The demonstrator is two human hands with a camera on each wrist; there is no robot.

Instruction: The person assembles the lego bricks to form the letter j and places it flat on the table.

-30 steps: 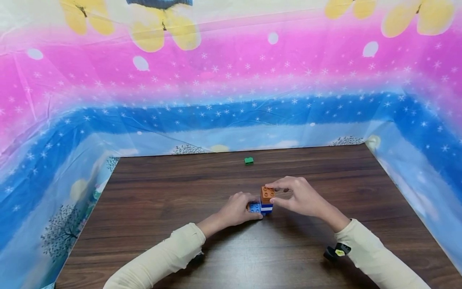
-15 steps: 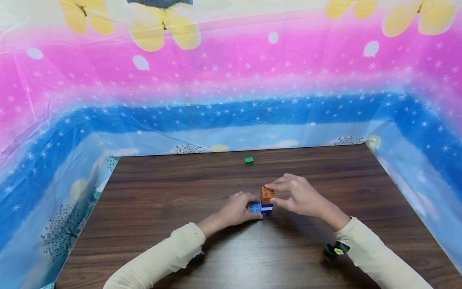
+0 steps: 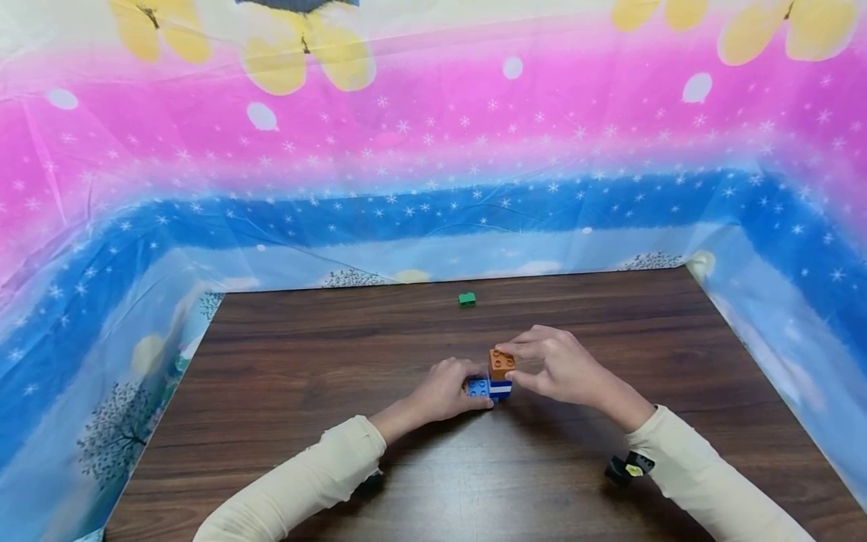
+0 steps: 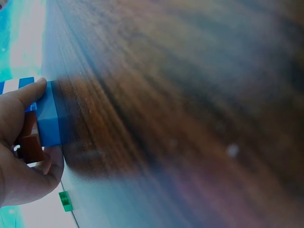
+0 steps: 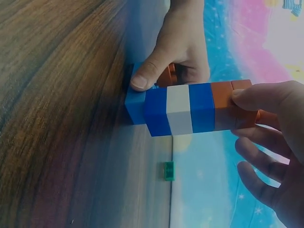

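In the head view a small brick tower stands on a light blue brick (image 3: 478, 388) near the middle of the table. My left hand (image 3: 443, 393) grips this light blue brick, thumb on the near side and fingers on the far side. A brown-orange brick (image 4: 31, 140) sits on its left end, partly hidden by that hand. On the right end, the right wrist view shows a blue brick (image 5: 156, 111), a white brick (image 5: 179, 109), another blue brick (image 5: 201, 107) and two orange bricks. My right hand (image 3: 562, 369) pinches the topmost orange brick (image 3: 502, 364) between thumb and fingers.
A green brick (image 3: 466, 299) lies alone by the far edge of the dark wood table (image 3: 305, 346). A printed cloth (image 3: 433, 173) in pink and blue hangs around the back and sides. A black wrist device (image 3: 630, 468) hangs under the right sleeve.
The right hand's knuckles have risen slightly since a second ago. Both hands keep their hold, and the tower stays in place.
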